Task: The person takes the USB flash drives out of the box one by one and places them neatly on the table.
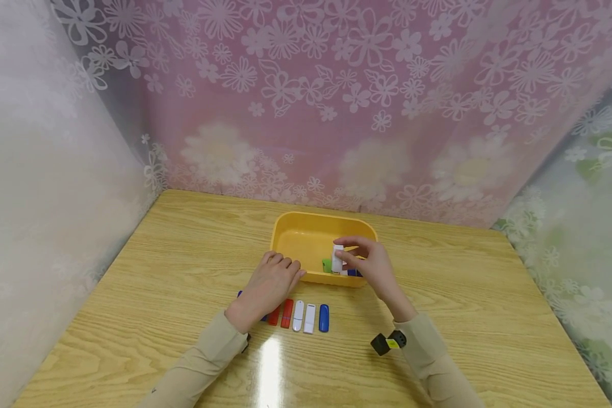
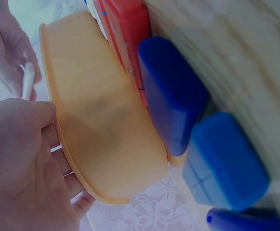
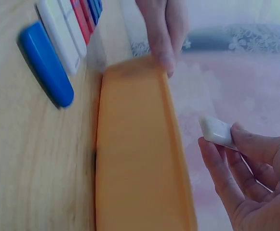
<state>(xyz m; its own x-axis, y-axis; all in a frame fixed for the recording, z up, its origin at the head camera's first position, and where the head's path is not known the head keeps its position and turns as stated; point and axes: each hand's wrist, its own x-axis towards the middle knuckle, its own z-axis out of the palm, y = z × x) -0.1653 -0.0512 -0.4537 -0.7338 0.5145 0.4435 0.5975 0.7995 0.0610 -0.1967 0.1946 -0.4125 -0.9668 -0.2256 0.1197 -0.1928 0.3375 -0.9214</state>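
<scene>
My right hand (image 1: 367, 263) pinches a white USB stick (image 1: 338, 259) between thumb and fingers, above the near right part of a yellow plastic bin (image 1: 306, 224). In the right wrist view the white stick is tilted and apart from the bin's wall (image 3: 135, 144). The near left rim of the bin is gripped by my left hand (image 1: 272, 280), its thumb outside and fingers over the edge (image 2: 65, 149). A green stick (image 1: 327, 265) and dark blue ones (image 1: 355, 272) lie inside the bin, partly hidden by the right hand.
In front of the bin a row of USB sticks lies on the wooden table (image 1: 438, 272): a blue one (image 1: 324, 318), white ones (image 1: 309, 318), red ones (image 1: 287, 313) and more blue ones, partly behind the left wrist. A flowered pink curtain (image 1: 311, 113) hangs behind.
</scene>
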